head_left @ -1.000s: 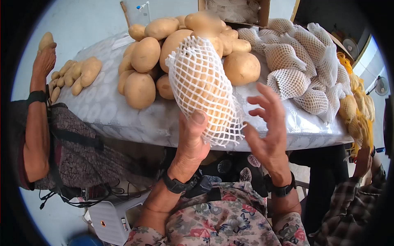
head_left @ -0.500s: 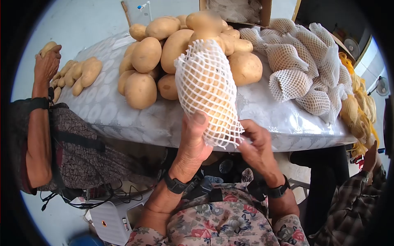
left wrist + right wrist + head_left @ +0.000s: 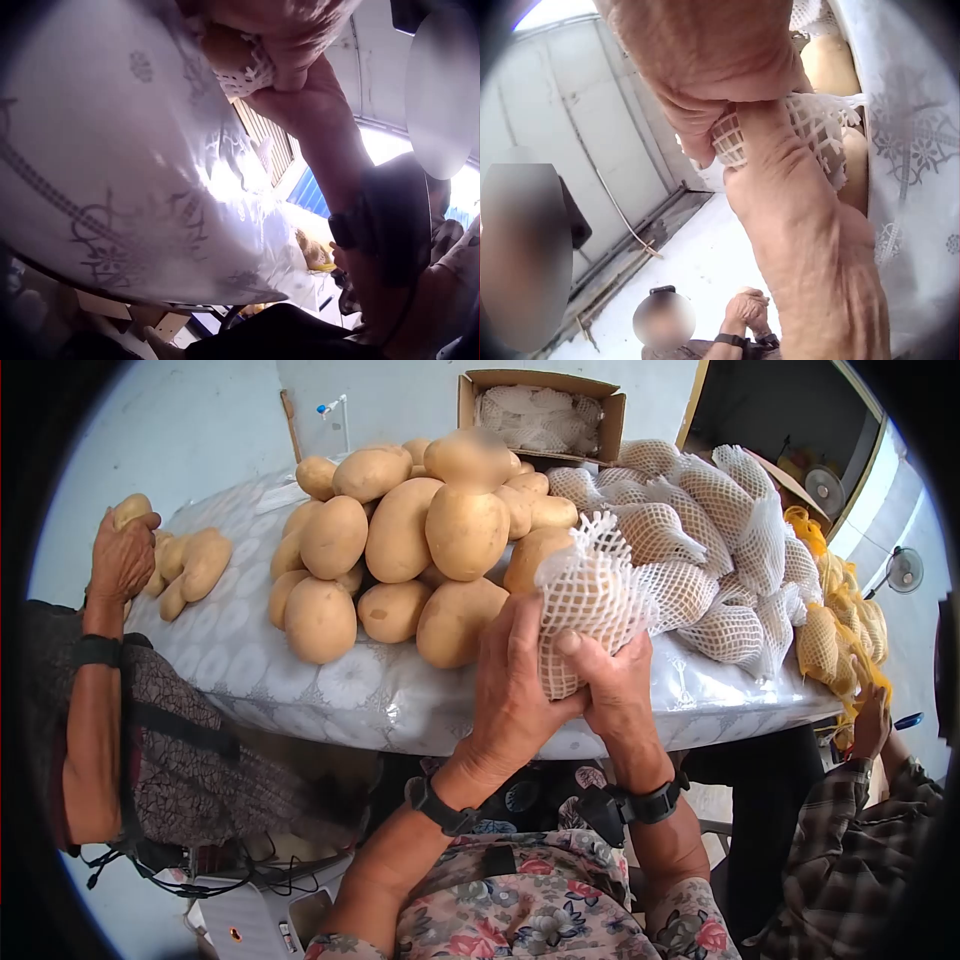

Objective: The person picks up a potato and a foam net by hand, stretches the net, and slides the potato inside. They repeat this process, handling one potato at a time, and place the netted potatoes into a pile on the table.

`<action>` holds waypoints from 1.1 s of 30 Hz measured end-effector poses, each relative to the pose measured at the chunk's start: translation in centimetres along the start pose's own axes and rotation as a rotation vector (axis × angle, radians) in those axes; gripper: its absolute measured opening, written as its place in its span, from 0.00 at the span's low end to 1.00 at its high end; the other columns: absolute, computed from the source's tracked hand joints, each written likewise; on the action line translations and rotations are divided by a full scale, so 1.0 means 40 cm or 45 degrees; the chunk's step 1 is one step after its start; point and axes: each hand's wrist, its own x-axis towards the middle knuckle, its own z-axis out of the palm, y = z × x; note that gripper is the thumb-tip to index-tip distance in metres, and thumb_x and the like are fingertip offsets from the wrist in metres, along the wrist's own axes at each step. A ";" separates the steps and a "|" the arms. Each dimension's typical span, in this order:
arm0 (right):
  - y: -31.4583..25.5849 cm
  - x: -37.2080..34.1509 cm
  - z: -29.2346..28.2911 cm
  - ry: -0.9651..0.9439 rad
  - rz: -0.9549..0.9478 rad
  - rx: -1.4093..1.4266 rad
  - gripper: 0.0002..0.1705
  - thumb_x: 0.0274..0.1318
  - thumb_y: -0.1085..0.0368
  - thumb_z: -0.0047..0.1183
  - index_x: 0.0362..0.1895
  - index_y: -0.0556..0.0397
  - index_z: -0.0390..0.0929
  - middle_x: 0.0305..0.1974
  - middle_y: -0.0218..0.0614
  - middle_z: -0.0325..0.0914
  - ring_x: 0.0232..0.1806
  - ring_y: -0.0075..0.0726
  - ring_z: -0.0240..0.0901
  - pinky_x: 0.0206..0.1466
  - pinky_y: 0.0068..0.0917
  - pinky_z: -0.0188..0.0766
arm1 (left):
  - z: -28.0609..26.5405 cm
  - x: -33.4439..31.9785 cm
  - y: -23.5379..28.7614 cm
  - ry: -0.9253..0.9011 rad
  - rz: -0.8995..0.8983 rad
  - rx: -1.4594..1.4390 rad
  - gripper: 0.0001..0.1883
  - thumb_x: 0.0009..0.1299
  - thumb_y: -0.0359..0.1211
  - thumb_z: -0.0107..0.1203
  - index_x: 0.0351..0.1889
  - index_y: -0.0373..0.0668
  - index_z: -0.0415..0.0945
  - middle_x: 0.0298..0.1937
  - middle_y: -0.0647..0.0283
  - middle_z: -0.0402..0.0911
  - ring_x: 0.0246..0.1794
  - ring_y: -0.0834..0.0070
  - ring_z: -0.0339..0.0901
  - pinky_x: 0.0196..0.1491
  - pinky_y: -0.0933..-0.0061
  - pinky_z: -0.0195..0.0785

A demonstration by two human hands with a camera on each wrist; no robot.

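Note:
Both hands hold a potato in a white foam net sleeve above the table's front part, at the right end of the bare potato pile. My left hand grips its left side, fingers up along the net. On the lower right, my right hand wraps round it with the thumb across the front. The sleeve's frayed end sticks up past the potato. In the right wrist view, net shows between the two hands. Part of the sleeve also shows under the fingers in the left wrist view.
Bare potatoes are heaped on the patterned tablecloth. Netted potatoes lie piled to the right, beside yellow net bags. An open carton stands behind. Another person's hand holds a potato at left; someone sits at right.
The netted potato has moved right and tilted, its frayed end now upward. My right hand went from reaching, to fingering the sleeve's lower edge, to gripping the potato. The head view has shifted.

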 end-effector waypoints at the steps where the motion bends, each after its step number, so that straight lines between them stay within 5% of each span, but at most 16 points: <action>1: 0.001 0.000 -0.009 0.017 0.008 0.051 0.33 0.41 0.61 0.67 0.51 0.62 0.70 0.41 0.36 0.78 0.41 0.27 0.75 0.46 0.26 0.73 | 0.003 -0.005 -0.003 -0.023 0.014 -0.012 0.53 0.43 0.31 0.72 0.66 0.37 0.49 0.60 0.43 0.62 0.57 0.48 0.64 0.58 0.55 0.61; 13: 0.035 0.020 -0.066 0.131 0.002 0.346 0.32 0.45 0.66 0.61 0.55 0.62 0.65 0.45 0.39 0.74 0.43 0.32 0.73 0.48 0.30 0.72 | -0.001 -0.006 -0.012 -0.245 -0.301 -0.183 0.52 0.43 0.29 0.71 0.66 0.41 0.50 0.59 0.45 0.64 0.59 0.49 0.64 0.58 0.56 0.63; 18: 0.052 -0.007 -0.064 0.133 0.077 0.313 0.31 0.46 0.66 0.61 0.54 0.62 0.65 0.46 0.38 0.74 0.44 0.30 0.72 0.49 0.28 0.71 | 0.004 -0.014 -0.012 -0.204 -0.099 0.019 0.50 0.41 0.28 0.71 0.64 0.41 0.53 0.55 0.47 0.66 0.56 0.51 0.67 0.57 0.57 0.64; 21: 0.049 -0.016 -0.068 0.096 0.062 0.193 0.37 0.42 0.59 0.66 0.54 0.62 0.65 0.45 0.38 0.74 0.45 0.30 0.73 0.50 0.29 0.71 | 0.007 -0.023 -0.023 -0.161 -0.084 -0.039 0.48 0.41 0.27 0.70 0.63 0.40 0.55 0.55 0.48 0.67 0.55 0.51 0.68 0.57 0.58 0.64; 24: 0.026 0.006 -0.123 -0.097 0.107 -0.040 0.55 0.32 0.46 0.72 0.61 0.62 0.59 0.52 0.40 0.71 0.51 0.33 0.71 0.54 0.31 0.69 | -0.009 -0.021 -0.029 -0.127 -0.045 -0.130 0.46 0.42 0.28 0.69 0.61 0.39 0.57 0.54 0.49 0.68 0.55 0.51 0.68 0.57 0.58 0.64; 28: -0.010 0.049 -0.120 -0.261 0.116 0.107 0.78 0.20 0.32 0.71 0.70 0.60 0.41 0.64 0.43 0.59 0.64 0.37 0.60 0.65 0.33 0.60 | -0.033 -0.022 -0.040 -0.160 -0.027 -0.236 0.44 0.43 0.30 0.69 0.61 0.37 0.59 0.53 0.50 0.72 0.53 0.57 0.72 0.55 0.63 0.66; 31: 0.009 0.084 -0.142 -0.507 0.142 0.241 0.76 0.21 0.32 0.70 0.71 0.54 0.42 0.66 0.48 0.54 0.66 0.49 0.57 0.66 0.40 0.61 | -0.052 -0.015 -0.037 -0.310 -0.093 -0.342 0.43 0.45 0.30 0.68 0.61 0.40 0.59 0.53 0.51 0.71 0.53 0.57 0.71 0.57 0.63 0.64; 33: 0.015 0.105 -0.136 -0.605 0.006 0.351 0.61 0.31 0.42 0.71 0.66 0.54 0.53 0.63 0.51 0.60 0.64 0.55 0.60 0.64 0.46 0.63 | -0.062 -0.009 -0.037 -0.381 -0.150 -0.402 0.43 0.45 0.29 0.67 0.61 0.41 0.59 0.52 0.51 0.71 0.54 0.58 0.71 0.57 0.63 0.63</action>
